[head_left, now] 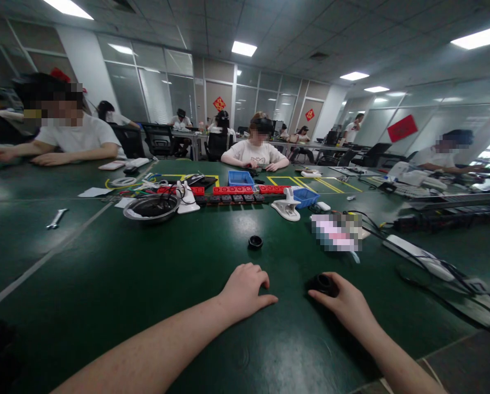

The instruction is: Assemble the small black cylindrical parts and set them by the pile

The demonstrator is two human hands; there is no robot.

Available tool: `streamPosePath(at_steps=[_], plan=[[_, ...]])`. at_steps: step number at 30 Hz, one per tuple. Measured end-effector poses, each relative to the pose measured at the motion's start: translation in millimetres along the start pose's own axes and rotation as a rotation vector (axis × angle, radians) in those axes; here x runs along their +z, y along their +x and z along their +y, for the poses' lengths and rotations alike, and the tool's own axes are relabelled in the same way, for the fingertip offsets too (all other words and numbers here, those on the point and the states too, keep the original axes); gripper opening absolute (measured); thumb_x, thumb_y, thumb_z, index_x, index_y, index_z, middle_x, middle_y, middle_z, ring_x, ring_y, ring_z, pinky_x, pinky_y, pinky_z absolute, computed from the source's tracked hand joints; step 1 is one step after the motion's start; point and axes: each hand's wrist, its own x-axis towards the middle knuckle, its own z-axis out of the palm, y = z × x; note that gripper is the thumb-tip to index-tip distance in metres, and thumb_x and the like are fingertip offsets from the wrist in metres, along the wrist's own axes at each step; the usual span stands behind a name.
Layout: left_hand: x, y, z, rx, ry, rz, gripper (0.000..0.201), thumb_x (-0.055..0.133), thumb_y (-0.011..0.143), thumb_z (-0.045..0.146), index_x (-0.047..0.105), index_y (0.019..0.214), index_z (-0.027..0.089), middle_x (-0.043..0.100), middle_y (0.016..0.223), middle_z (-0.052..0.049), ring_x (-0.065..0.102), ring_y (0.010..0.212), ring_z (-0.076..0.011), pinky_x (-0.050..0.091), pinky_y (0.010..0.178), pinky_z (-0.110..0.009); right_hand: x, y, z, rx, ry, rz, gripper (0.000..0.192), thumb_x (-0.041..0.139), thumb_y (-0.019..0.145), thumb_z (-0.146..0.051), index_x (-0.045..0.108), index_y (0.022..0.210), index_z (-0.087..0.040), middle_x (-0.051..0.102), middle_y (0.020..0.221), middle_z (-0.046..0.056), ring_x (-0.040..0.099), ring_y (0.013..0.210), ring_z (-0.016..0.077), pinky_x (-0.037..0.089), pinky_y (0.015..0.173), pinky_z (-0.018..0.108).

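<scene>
Between the thumb and fingers of my right hand (pixel 343 301) is a round black part (pixel 321 283) with an opening on top; its exact kind is unclear. My left hand (pixel 247 293) rests low over the green table (pixel 154 295), thumb apart from the curled fingers, with nothing visible in it. A small black ring-shaped part (pixel 255 242) sits on the table just beyond my left hand, apart from it.
Farther back are a metal bowl (pixel 152 209) with black cables, red blocks (pixel 233 190), blue bins (pixel 240 178) and white stands (pixel 286 207). A wrench (pixel 57 219) lies left. A white power strip (pixel 419 257) and cables lie right. Co-workers sit around the table.
</scene>
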Motion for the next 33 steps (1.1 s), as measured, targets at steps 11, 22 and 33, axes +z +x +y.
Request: streamPosePath(at_steps=[11,22,33], plan=[[0.5,2,1,-0.029,0.003,-0.010,0.025,0.054,0.071,0.044,0.056,0.076,0.019,0.055,0.075,-0.001,0.050,0.075,-0.0171,0.037,0.069,-0.029,-47,37,82,0.231,-0.198,0.199,0.048,0.053,0.058,-0.055,0.057,0.082,-0.013,0.062,0.076,0.010,0.057,0.070,0.0245,0.042,0.054,0.030],[0.5,4,2,-0.019,0.025,-0.019,0.022,0.052,0.073,0.041,0.053,0.076,0.019,0.054,0.076,0.000,0.049,0.075,-0.0164,0.036,0.070,-0.030,-45,31,83,0.164,-0.071,0.368,0.063,0.057,0.056,-0.055,0.050,0.098,-0.009,0.054,0.087,0.012,0.052,0.073,0.0237,0.042,0.058,0.033],[2.4,7,-6,0.036,0.103,-0.030,0.024,0.051,0.073,0.041,0.055,0.065,0.019,0.056,0.067,0.001,0.052,0.069,-0.0156,0.036,0.063,-0.026,8,26,-35,-0.472,0.060,0.111,0.042,0.050,0.072,-0.037,0.042,0.109,-0.018,0.050,0.094,0.006,0.049,0.082,0.0182,0.040,0.074,0.031]])
